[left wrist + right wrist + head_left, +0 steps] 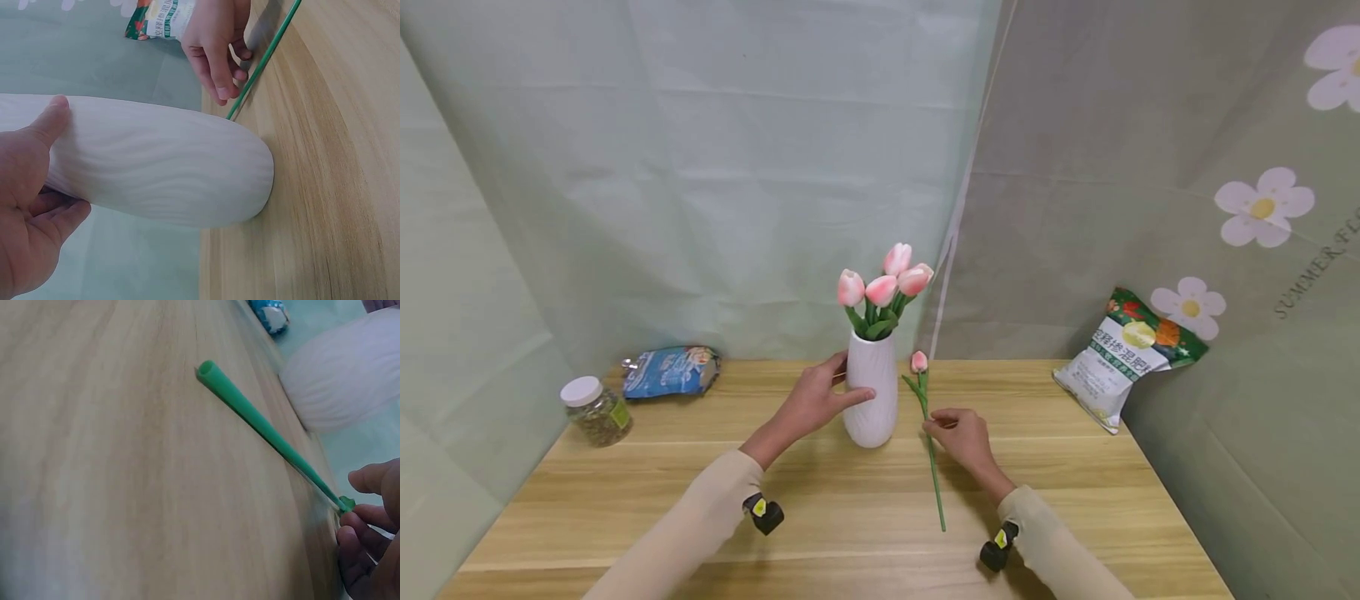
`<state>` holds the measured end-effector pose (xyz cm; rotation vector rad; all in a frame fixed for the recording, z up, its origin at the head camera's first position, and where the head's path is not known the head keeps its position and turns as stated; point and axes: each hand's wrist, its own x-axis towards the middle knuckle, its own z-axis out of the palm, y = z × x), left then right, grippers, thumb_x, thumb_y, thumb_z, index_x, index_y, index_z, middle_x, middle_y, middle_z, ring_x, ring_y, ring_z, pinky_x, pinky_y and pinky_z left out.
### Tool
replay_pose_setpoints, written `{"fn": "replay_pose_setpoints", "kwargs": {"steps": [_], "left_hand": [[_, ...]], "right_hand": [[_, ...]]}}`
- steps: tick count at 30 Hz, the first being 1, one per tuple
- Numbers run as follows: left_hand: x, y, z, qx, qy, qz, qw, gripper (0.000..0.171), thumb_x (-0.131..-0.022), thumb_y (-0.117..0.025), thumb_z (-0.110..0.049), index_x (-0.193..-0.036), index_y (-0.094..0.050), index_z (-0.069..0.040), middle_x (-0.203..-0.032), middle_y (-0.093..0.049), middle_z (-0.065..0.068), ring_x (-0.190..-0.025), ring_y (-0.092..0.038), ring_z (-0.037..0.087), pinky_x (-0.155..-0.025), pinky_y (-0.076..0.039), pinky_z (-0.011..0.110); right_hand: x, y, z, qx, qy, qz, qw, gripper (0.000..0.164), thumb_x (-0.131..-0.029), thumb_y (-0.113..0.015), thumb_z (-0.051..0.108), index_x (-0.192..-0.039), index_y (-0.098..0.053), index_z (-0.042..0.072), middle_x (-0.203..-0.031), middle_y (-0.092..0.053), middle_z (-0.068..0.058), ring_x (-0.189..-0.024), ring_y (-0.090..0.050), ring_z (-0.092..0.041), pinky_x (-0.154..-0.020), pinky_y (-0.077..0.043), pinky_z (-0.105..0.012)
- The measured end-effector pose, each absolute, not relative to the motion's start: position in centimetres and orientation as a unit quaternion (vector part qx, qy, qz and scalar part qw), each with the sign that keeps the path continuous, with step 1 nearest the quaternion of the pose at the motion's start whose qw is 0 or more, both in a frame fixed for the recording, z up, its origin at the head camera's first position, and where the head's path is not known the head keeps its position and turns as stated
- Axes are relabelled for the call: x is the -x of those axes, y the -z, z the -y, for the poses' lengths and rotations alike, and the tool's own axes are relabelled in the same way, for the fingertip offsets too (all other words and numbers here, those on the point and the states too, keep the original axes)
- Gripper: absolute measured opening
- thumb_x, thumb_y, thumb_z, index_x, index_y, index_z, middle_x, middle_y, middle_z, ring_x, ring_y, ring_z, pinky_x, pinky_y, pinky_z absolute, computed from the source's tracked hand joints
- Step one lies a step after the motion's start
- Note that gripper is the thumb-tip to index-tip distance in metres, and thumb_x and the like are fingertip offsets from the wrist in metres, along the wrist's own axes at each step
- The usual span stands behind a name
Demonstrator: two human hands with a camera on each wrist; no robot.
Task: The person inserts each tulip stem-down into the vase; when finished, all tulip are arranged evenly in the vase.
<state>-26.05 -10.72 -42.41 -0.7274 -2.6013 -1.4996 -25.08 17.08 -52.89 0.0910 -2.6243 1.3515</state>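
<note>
A white ribbed vase (871, 392) stands upright on the table, holding several pink tulips (882, 290) with green leaves. My left hand (816, 400) grips its left side, thumb across the front and fingers behind, as the left wrist view also shows on the vase (162, 162). To the vase's right, a single tulip (933, 467) lies on the table, its bloom toward the back. At its stem is my right hand (962, 437). In the right wrist view, fingertips (353, 520) touch or nearly touch the stem (269, 434) near a leaf, with the thumb held apart.
At the back left of the wooden table (820, 533) are a jar with a white lid (598, 411) and a blue packet (672, 372) closed by a clip. A white and green bag (1123, 358) leans at the right edge. Curtain-like fabric (737, 183) hangs behind the table.
</note>
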Motion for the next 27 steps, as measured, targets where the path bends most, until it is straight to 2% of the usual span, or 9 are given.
{"fn": "replay_pose_setpoints", "kwargs": {"steps": [9, 19, 27], "left_hand": [[25.95, 42.15, 10.65, 0.230, 0.490, 0.841, 0.017, 0.078, -0.088, -0.082, -0.032, -0.149, -0.046, 0.000, -0.145, -0.057, 0.019, -0.132, -0.058, 0.034, -0.108, -0.051, 0.049], [25.96, 42.18, 10.72, 0.233, 0.482, 0.844, 0.025, 0.080, -0.088, -0.081, -0.036, -0.151, -0.045, -0.001, -0.145, -0.057, 0.018, -0.131, -0.059, 0.034, -0.105, -0.053, 0.044], [26.04, 42.42, 10.73, 0.230, 0.477, 0.848, 0.029, 0.081, -0.088, -0.081, -0.039, -0.150, -0.045, -0.001, -0.145, -0.057, 0.018, -0.130, -0.059, 0.034, -0.105, -0.054, 0.045]], "right_hand": [[25.41, 52.85, -16.68, -0.027, -0.433, 0.896, 0.093, 0.021, -0.084, -0.084, 0.018, -0.099, -0.080, 0.003, -0.084, -0.077, -0.005, -0.077, -0.070, -0.016, -0.067, -0.059, -0.033], [25.77, 52.97, -16.46, -0.020, -0.412, 0.907, 0.087, 0.016, -0.085, -0.083, 0.020, -0.094, -0.082, 0.006, -0.080, -0.075, -0.001, -0.071, -0.066, -0.010, -0.060, -0.054, -0.028], [25.77, 53.09, -16.22, -0.005, -0.399, 0.913, 0.088, 0.013, -0.085, -0.083, 0.020, -0.089, -0.082, 0.008, -0.080, -0.077, -0.001, -0.070, -0.066, -0.010, -0.058, -0.053, -0.028]]}}
